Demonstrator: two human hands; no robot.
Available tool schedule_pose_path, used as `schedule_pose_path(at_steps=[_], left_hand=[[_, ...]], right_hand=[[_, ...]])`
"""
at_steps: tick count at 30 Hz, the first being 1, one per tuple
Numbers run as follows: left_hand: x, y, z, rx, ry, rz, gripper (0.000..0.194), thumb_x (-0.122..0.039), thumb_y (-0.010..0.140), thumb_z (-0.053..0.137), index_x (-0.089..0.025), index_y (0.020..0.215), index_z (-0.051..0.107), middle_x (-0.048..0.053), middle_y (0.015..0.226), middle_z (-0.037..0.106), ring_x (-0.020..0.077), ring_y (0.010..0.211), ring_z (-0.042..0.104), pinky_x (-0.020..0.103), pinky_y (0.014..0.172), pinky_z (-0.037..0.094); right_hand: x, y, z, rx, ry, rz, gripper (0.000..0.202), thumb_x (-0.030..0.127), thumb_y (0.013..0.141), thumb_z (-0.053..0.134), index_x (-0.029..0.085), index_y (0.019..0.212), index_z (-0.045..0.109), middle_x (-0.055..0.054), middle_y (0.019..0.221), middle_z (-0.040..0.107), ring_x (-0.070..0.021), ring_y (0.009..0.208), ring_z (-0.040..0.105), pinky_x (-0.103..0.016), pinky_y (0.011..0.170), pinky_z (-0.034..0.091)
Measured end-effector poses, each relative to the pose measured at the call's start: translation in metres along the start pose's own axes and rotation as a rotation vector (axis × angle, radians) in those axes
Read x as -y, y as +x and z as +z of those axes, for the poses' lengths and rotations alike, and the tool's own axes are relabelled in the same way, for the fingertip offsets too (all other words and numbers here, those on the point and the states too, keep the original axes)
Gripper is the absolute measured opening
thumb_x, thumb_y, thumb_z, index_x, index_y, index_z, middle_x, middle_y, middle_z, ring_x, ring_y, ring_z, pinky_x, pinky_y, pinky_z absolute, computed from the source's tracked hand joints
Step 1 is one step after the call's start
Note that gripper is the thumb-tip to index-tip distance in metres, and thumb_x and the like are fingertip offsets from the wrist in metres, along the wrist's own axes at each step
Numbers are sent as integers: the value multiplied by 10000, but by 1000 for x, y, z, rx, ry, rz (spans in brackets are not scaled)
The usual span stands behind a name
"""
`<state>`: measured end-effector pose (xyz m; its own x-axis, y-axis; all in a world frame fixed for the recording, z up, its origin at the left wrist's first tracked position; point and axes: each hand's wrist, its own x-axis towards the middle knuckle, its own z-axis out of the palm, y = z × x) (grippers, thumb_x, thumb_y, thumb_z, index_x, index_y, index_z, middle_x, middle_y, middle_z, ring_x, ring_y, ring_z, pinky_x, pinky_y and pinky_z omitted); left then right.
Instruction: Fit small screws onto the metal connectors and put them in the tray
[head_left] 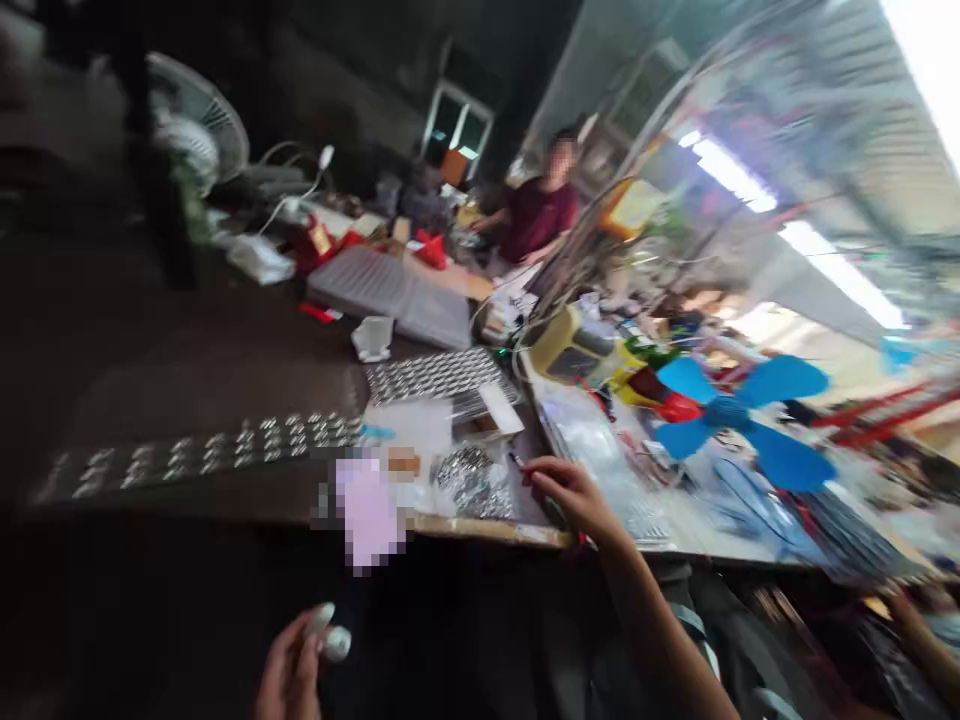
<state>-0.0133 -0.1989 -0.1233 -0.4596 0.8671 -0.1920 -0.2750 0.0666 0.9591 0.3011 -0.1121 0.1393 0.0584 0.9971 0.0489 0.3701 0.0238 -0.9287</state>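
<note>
My right hand (566,492) is over the front part of the workbench, its fingers closed around a thin, dark, pen-like tool (516,461). Just left of it lies a pile of small shiny metal pieces (474,482) on the bench. My left hand (294,660) hangs low in front of the bench edge, fingers curled and the tips slightly apart. White covers, perhaps finger cots (337,645), show at its fingertips; I make out nothing between them. Blurred pixels hide a pinkish patch (369,510) above this hand.
Rows of shiny pieces lie on a dark strip (210,452) and a tray (442,374). A small white open box (499,410) stands behind the pile. A blue-bladed fan (726,412) is at right, a white fan (199,130) at far left. A person (536,215) works behind.
</note>
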Motion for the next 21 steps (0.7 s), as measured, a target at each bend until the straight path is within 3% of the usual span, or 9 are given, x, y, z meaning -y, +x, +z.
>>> schedule_pose_path(at_steps=[3, 6, 11, 16, 19, 21], left_hand=[[-10, -7, -5, 19, 78, 26, 578, -710, 802, 727, -166, 997, 721, 101, 961, 777, 227, 868, 753, 275, 725, 630], [-18, -11, -8, 27, 69, 4, 571, -679, 864, 690, -141, 1056, 695, 109, 933, 772, 204, 787, 746, 274, 677, 621], [-37, -16, 1, -46, 31, 4, 517, -613, 888, 713, -131, 1067, 661, 76, 804, 751, 149, 629, 690, 224, 568, 569], [-55, -5, 0, -51, -3, -18, 539, -601, 833, 771, -138, 1077, 642, 34, 736, 733, 127, 531, 636, 216, 514, 541], [-61, 10, 1, -123, -26, -44, 584, -554, 724, 870, -150, 1083, 648, 23, 802, 759, 152, 634, 700, 204, 542, 567], [-61, 24, 5, -223, -62, -37, 659, -553, 590, 936, -169, 1043, 651, -16, 778, 753, 151, 586, 686, 201, 499, 564]], right_hand=[[-28, -32, 42, 304, -175, -19, 311, 498, 925, 710, 212, 984, 815, -76, 877, 782, -198, 799, 713, -312, 768, 576], [-43, -37, 62, 435, -186, -42, 286, 469, 972, 665, 228, 1006, 815, -81, 895, 787, -211, 824, 723, -331, 811, 575], [-74, -32, 95, 309, -92, -67, 262, 436, 990, 634, 232, 990, 798, -61, 836, 768, -197, 724, 707, -321, 696, 572], [-85, -21, 123, 238, -37, -172, 233, 372, 1001, 603, 232, 977, 787, -55, 816, 768, -198, 737, 714, -350, 768, 573], [-81, -16, 125, 209, -1, -176, 251, 371, 1003, 587, 219, 951, 781, -58, 810, 775, -195, 746, 719, -335, 768, 565], [-79, -14, 124, 213, 10, -166, 274, 373, 1006, 571, 207, 949, 782, -64, 823, 782, -194, 768, 725, -327, 783, 562]])
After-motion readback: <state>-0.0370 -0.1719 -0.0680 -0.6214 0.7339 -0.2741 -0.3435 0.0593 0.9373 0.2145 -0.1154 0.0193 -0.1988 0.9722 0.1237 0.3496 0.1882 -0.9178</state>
